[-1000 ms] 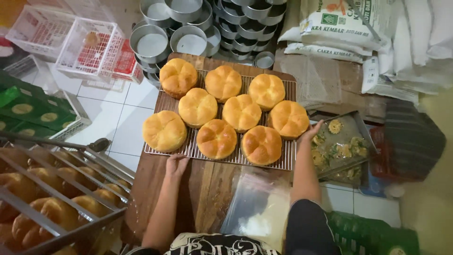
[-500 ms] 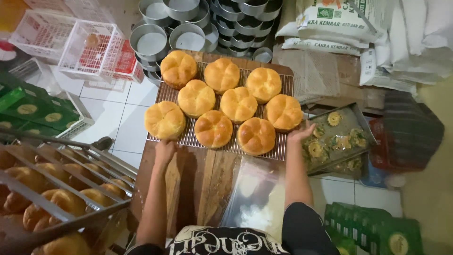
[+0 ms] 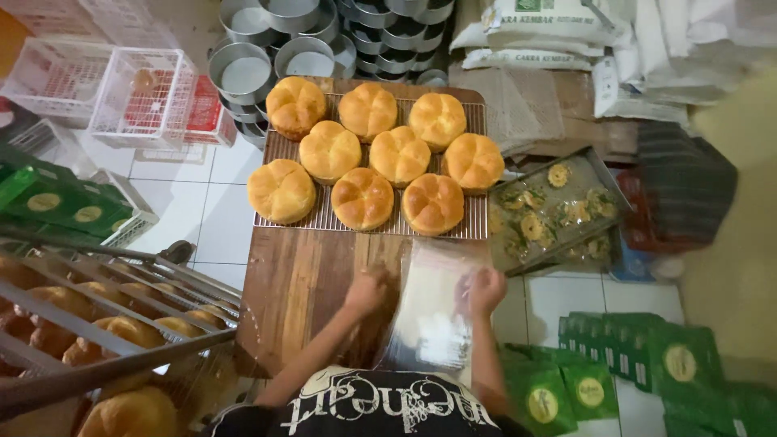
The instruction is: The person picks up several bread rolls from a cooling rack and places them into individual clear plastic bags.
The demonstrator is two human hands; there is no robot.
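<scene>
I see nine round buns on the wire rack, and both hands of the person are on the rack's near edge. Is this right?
Not quite. The head view does show nine round buns on the wire rack, but the hands are not on its edge. The left hand and the right hand are lower on the wooden table, at the two sides of a clear plastic bag.

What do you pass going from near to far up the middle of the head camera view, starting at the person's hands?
Left hand and right hand on the clear plastic bags → bare wooden table → wire cooling rack of round golden buns → stacked round metal pans.
</scene>
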